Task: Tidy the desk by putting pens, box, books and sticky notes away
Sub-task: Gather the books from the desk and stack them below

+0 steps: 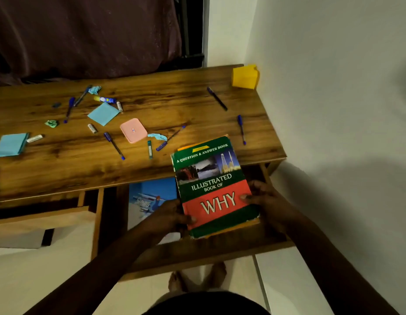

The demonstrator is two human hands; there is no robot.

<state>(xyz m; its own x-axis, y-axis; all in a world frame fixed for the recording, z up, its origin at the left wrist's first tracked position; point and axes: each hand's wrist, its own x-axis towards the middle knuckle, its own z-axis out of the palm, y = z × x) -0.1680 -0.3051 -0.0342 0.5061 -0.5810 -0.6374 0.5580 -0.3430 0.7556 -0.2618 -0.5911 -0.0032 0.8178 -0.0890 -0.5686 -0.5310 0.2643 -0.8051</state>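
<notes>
A green and red book (212, 185) titled "Illustrated Book of Why" hangs over the open right drawer (197, 258), its far end above the desk's front edge. My left hand (170, 215) grips its lower left corner and my right hand (263, 198) grips its right edge. A blue book (149, 196) lies inside the drawer beneath it. On the desk (174, 105) lie several blue pens (114, 145), a pink box (133, 130) and two light blue sticky note pads (103, 113).
A yellow box (244, 76) stands at the desk's far right corner against the white wall. Crumpled paper bits (52, 123), a glue stick (105, 99) and small batteries (92, 128) are scattered at left. A second drawer (38, 220) stands open at left. My feet (197, 278) show below.
</notes>
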